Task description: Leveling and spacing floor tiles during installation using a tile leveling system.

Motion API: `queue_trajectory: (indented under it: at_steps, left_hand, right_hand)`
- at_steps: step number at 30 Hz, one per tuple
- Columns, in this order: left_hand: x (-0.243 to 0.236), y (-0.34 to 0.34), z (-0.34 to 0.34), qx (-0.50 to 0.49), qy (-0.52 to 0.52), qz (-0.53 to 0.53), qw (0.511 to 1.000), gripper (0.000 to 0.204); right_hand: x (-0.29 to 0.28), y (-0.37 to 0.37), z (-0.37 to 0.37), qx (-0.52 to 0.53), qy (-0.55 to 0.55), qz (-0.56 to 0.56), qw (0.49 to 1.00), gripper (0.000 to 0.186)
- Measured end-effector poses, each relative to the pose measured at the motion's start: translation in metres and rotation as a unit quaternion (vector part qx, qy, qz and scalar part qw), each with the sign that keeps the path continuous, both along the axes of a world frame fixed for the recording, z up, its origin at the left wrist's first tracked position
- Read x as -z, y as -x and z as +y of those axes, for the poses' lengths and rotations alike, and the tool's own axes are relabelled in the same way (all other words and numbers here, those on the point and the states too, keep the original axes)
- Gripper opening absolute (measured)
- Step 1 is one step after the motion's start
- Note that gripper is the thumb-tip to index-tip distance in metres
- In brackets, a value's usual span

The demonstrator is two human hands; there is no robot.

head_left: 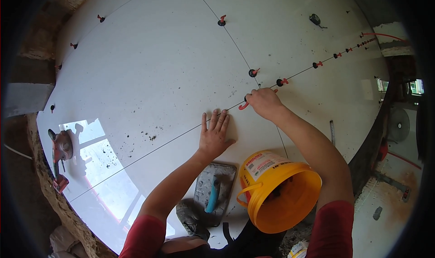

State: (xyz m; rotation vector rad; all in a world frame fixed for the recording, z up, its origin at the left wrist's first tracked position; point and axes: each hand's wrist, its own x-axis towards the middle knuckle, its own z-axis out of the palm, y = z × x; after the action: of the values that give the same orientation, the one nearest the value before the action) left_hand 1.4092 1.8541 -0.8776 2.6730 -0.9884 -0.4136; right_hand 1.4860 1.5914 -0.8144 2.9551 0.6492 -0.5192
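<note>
My left hand (215,134) lies with its fingers spread on the large white floor tiles (172,76), along a dark joint line. Up and right of it, my right hand (265,103) grips a red hooked wrench (243,104) at a black-based levelling clip on that joint, which my fingers partly hide. More red-topped black clips (282,82) line the joints beyond. A yellow bucket (257,168) with dark contents lies tipped below my right forearm. Left of it, a grey float (201,192) with a blue handle rests on the tile.
A red-and-grey power tool (62,147) sits by the rough left edge (43,176). A tape measure (315,20) lies at the back right; a steel rule (332,132) is beside my right arm. At the right are a grey disc (398,125) and a red cable (403,160).
</note>
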Motion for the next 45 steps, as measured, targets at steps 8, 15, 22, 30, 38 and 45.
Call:
queue_trajectory:
  at_steps: [8, 15, 22, 30, 38, 45]
  left_hand:
    - [-0.016, -0.005, -0.002, -0.031, 0.1, -0.013, 0.994, 0.088]
    - [-0.072, -0.077, -0.01, -0.257, 0.228, 0.279, 0.897, 0.042]
    - [-0.085, -0.08, -0.134, -0.325, 0.195, 0.535, 0.755, 0.052]
    - [-0.041, -0.058, -0.162, -0.462, 0.327, 0.592, 0.574, 0.041]
    - [-0.021, -0.061, -0.154, -0.504, 0.355, 0.569, 0.544, 0.037]
    - [0.01, -0.075, -0.16, -0.56, 0.402, 0.576, 0.439, 0.031]
  right_hand:
    - [-0.006, -0.001, 0.015, 0.226, -0.061, 0.051, 0.971, 0.009]
    - [-0.022, 0.046, -0.03, 0.08, -0.129, 0.055, 0.987, 0.033]
    - [0.006, 0.066, -0.042, 0.171, -0.261, -0.035, 0.949, 0.056]
    - [0.015, 0.012, -0.062, 0.166, -0.186, 0.086, 0.965, 0.03]
    - [0.015, 0.0, -0.041, 0.164, -0.201, 0.135, 0.956, 0.016]
    - [0.034, -0.012, -0.043, 0.109, -0.253, 0.105, 0.956, 0.013]
